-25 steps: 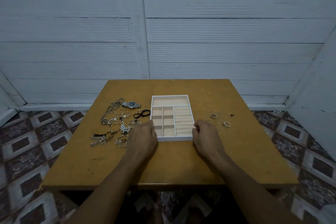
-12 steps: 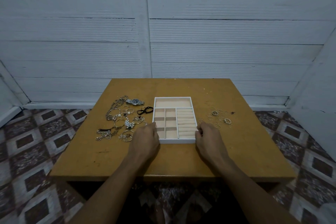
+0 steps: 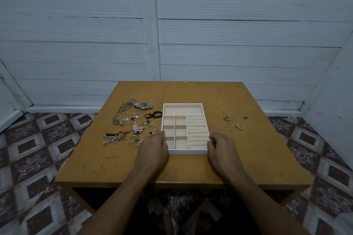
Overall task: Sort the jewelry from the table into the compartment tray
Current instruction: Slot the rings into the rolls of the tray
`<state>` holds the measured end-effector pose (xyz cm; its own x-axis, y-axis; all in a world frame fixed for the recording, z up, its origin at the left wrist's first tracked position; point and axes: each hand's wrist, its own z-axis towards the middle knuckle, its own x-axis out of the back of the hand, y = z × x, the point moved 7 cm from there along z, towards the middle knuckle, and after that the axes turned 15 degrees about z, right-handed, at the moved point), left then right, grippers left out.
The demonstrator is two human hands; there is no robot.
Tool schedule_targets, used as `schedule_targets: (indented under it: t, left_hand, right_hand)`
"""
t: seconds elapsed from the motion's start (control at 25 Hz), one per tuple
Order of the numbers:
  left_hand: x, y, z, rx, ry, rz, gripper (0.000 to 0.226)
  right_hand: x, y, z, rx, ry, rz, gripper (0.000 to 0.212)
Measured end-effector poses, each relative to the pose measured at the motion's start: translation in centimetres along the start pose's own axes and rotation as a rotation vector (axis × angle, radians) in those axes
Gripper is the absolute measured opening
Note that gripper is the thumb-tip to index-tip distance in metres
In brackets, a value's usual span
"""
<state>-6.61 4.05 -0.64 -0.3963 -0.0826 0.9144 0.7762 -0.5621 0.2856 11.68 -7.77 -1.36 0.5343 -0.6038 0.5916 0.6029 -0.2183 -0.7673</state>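
- Our left hand (image 3: 152, 151) is wrapped round the near left corner of the tray (image 3: 188, 152), low in the middle of the frame.
- Our right hand (image 3: 223, 150) curls its fingers onto the tray's right side, close to the near corner.
- The tray sits flat in the middle of the tabletop (image 3: 191, 170).
- Chains and bracelets (image 3: 131, 126) lie in a heap just left of the tray.
- Small rings (image 3: 229, 124) lie spread out on its right.
- A watch (image 3: 143, 105) lies at the far end of the heap.
- A white wall (image 3: 229, 34) fills the top of the frame.

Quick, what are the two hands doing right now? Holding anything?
Left hand: grips the tray at its near left corner.
Right hand: curled against the tray's near right corner, holding it.
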Motion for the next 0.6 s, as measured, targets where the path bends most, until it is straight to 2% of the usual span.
schedule_targets:
  t: [0.48, 0.6]
  left_hand:
    - [-0.21, -0.12, -0.77, 0.008, 0.031, -0.029, 0.024]
    - [-0.45, -0.21, -0.73, 0.011, 0.038, -0.038, 0.033]
  right_hand:
    - [0.09, 0.07, -0.64, -0.014, 0.013, 0.022, 0.016]
    - [0.13, 0.10, -0.57, -0.021, 0.001, 0.018, 0.012]
